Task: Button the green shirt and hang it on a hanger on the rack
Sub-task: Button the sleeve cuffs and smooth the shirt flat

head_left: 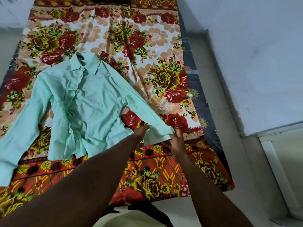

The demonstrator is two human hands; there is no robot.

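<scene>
The light green shirt (85, 102) lies front-up on the bed, collar pointing away from me, sleeves spread to both sides. Its front placket runs down the middle with one white button visible low down; I cannot tell how much of it is fastened. The shirt's right-hand sleeve stretches toward me, and both hands hold its cuff (157, 135). My left hand (141, 134) grips the cuff's left edge. My right hand (174, 141) pinches its right edge. No hanger or rack is in view.
A floral bedsheet (147, 66) in red, yellow and peach covers the mattress, whose dark edge (196, 89) shows on the right. Pale floor and a white wall (262, 63) lie to the right, with a white frame (275, 169) at lower right.
</scene>
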